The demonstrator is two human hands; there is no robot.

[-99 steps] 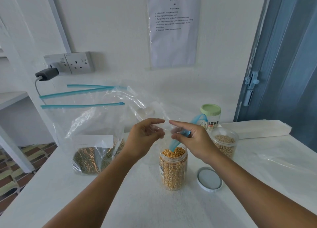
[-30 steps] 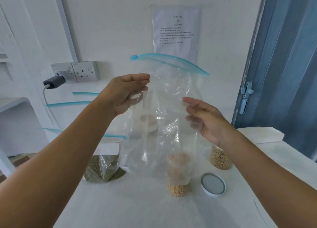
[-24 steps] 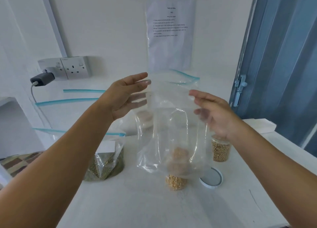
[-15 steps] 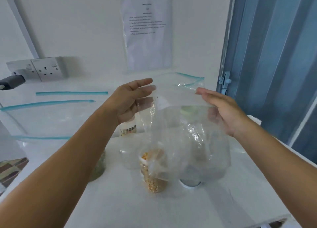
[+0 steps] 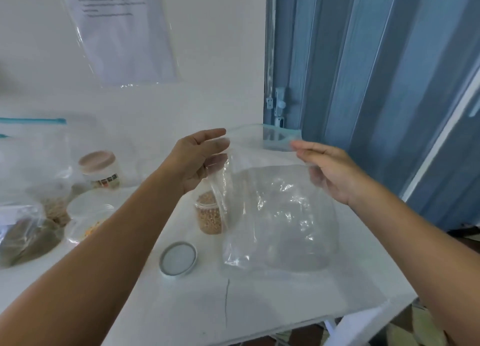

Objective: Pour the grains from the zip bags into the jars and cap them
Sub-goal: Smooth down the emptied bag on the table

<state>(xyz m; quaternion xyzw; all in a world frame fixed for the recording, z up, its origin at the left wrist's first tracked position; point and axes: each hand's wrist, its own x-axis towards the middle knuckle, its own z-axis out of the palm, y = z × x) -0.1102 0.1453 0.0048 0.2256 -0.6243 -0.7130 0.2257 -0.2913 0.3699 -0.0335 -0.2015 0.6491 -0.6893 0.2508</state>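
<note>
Here, zip bag (image 5: 278, 215) hangs between fingers (image 5: 218, 148).

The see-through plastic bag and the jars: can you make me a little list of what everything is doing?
bag: empty see-through plastic zip bag with a blue strip, held up above the table
left hand: left hand pinches the bag's left edge
right hand: right hand holds the bag's right edge
open jar: clear jar of tan grains, no lid, behind the bag's left edge
loose lid: round white lid flat on the white table
capped jar: clear jar with a pink lid, at the back left
</note>
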